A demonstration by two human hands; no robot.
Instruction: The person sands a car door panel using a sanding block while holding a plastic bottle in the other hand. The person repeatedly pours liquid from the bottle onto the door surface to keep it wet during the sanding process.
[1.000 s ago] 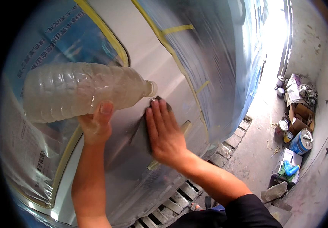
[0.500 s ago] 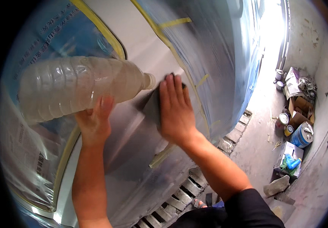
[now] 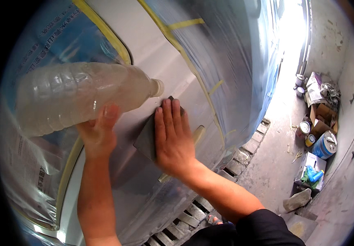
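A large clear plastic bottle (image 3: 66, 96) with cloudy contents lies nearly level in my left hand (image 3: 99, 135), its uncapped mouth pointing right. A drop hangs just below the mouth. My left fingers are mostly hidden behind and under the bottle. To its right, my right hand (image 3: 173, 141) presses a dark grey sheet of sandpaper (image 3: 144, 137) flat on the car's body panel (image 3: 132, 180). The fingers lie side by side over the sheet, and one corner sticks out past their tips. The panel is pale above and dull, greyish and wet-looking below the bottle.
Yellow masking tape (image 3: 103, 28) edges plastic film (image 3: 230, 53) over the car on both sides. A slotted floor drain (image 3: 189, 219) runs beside the car. Along the right wall stand a blue drum (image 3: 324, 145), paint cans (image 3: 304, 128), cardboard boxes and a stone-like block (image 3: 297, 200).
My right hand and the sandpaper have slid down and left across the panel, away from the tape edge. The bottle has shifted slightly left, still held in my left hand.
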